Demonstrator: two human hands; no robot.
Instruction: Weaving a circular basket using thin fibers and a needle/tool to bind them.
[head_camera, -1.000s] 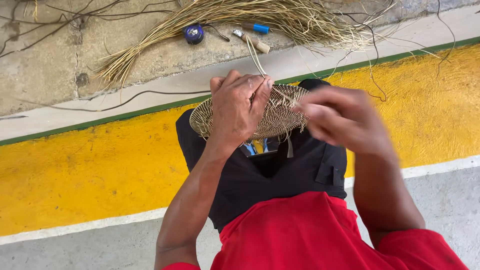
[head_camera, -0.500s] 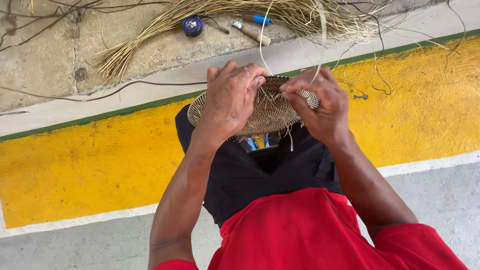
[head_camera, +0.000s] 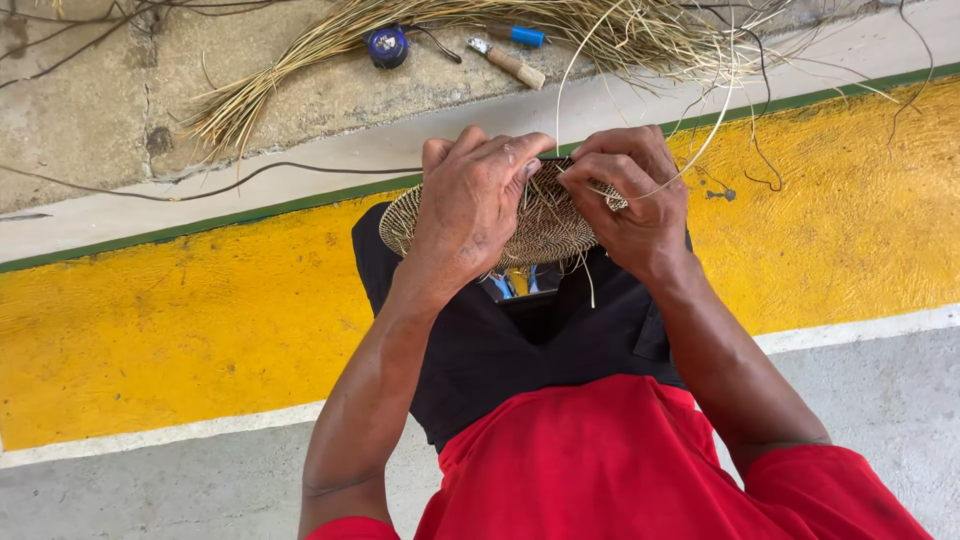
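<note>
Hands meet over a round woven basket base (head_camera: 545, 225): left hand (head_camera: 470, 210) grips its rim, right hand (head_camera: 630, 200) pinches a pale straw strand (head_camera: 700, 150); straw bundle (head_camera: 300, 60) lies beyond.

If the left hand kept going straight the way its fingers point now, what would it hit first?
Probably the right hand: the left hand points across the woven disc, fingertips nearly touching the right fingers. Depth is unclear.

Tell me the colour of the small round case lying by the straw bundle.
Blue, with a dark centre: the round case, in the head view.
</note>
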